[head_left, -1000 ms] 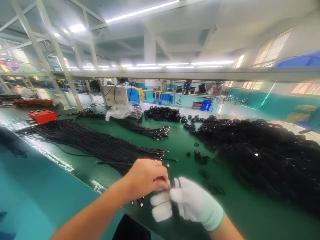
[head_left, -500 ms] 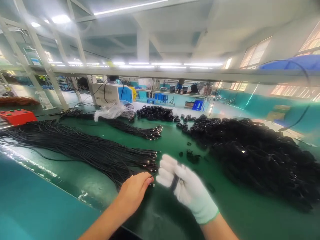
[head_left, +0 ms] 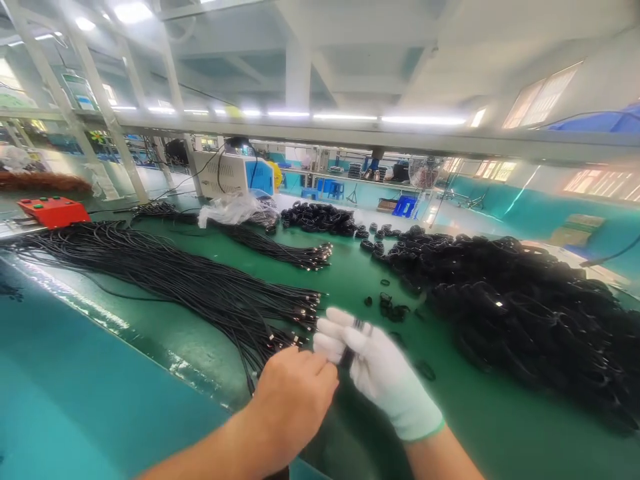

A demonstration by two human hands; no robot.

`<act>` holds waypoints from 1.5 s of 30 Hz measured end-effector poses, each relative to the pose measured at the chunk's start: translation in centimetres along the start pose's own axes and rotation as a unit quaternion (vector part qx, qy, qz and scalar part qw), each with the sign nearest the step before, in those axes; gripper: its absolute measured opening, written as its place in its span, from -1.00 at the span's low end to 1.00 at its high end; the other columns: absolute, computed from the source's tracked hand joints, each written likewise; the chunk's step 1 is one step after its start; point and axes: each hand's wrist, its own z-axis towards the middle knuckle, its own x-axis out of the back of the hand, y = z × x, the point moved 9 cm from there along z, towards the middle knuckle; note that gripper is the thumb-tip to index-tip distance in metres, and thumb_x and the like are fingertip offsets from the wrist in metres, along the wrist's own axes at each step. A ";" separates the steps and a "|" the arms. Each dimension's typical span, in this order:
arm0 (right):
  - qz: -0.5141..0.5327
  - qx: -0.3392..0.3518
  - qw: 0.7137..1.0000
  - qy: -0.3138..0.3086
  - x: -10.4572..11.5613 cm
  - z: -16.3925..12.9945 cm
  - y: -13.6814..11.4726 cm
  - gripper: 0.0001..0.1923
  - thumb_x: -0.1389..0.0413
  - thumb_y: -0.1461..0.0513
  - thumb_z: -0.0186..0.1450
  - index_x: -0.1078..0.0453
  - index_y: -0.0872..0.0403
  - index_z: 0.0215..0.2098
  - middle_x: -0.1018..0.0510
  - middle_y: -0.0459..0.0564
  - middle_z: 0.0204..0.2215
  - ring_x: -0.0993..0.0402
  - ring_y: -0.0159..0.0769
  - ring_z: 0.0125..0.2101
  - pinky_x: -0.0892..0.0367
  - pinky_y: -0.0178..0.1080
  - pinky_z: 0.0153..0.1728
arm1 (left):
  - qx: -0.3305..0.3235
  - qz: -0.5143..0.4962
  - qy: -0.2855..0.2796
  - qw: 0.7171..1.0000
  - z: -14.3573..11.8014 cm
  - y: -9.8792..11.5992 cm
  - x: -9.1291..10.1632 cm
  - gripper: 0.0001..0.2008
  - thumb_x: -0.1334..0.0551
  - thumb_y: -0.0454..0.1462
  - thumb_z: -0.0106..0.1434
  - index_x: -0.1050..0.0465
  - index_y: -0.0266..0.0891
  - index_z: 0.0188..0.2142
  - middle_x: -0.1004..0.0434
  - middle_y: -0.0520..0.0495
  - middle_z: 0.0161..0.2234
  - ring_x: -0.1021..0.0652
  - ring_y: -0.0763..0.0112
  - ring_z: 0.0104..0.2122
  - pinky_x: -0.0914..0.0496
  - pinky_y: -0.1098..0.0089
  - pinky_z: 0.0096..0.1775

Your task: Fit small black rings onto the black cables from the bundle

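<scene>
My right hand (head_left: 380, 373), in a white glove, curls round a small black cable bundle (head_left: 347, 358), mostly hidden by the fingers; a dark bit also shows at the index finger. Bare and closed, my left hand (head_left: 297, 393) meets the glove's fingertips, its own fingertips turned out of sight. What it pinches cannot be seen. Just behind both hands lie the ends of a long spread of black cables (head_left: 190, 280), with shiny metal plugs (head_left: 307, 313). A smaller bunch of black cables (head_left: 280, 250) lies farther back.
To the right rises a big heap of black coiled cables (head_left: 525, 313), with a smaller heap (head_left: 320, 219) at the back. Loose black bits (head_left: 393, 308) lie on the green tabletop (head_left: 350, 280). A red control box (head_left: 55, 212), clear plastic bag (head_left: 233, 210) and white-and-blue machine (head_left: 225, 175) stand left.
My left hand has moved right and closer, up against the gloved fingers, and its back now faces me. The right hand keeps its grip nearly in place. The view has shifted slightly.
</scene>
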 end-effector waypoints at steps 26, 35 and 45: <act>0.119 -0.242 0.953 -0.137 -2.7 -2.1 7.8 -0.63 -0.27 0.21 0.05 -0.34 0.30 -0.27 -0.52 0.14 -0.42 -0.52 -0.14 -0.40 -0.39 -0.02 -0.33 | -0.138 -0.170 -0.217 0.951 4.1 -2.6 1.7 -0.87 -0.27 -0.29 0.16 -0.43 -0.23 -0.51 -0.44 0.07 -0.47 -0.44 0.50 -0.45 -0.24 0.53 -0.45; 0.120 -0.232 0.952 -0.156 -3.2 -2.5 7.3 -0.61 -0.32 0.14 0.01 -0.32 0.18 -0.32 -0.50 -0.03 -0.53 -0.49 -0.16 -0.31 -0.37 -0.15 -0.35 | 0.145 -0.550 -0.152 0.808 1.8 -6.1 -2.1 -0.85 -0.27 -0.21 0.09 -0.38 -0.26 -0.44 -0.33 0.12 -0.56 -0.32 0.56 -0.57 -0.20 0.54 -0.54; -0.022 -0.116 0.967 -0.225 -4.8 -1.7 5.2 -0.70 -0.11 0.18 0.19 -0.45 0.31 -0.30 -0.60 0.22 -0.51 -0.56 -0.01 -0.33 -0.39 -0.07 -0.32 | 0.220 -0.629 0.053 0.744 -1.9 -6.0 -3.7 -0.85 -0.15 -0.21 0.23 -0.36 -0.26 -0.33 -0.35 0.07 -0.46 -0.33 0.52 -0.44 -0.22 0.50 -0.39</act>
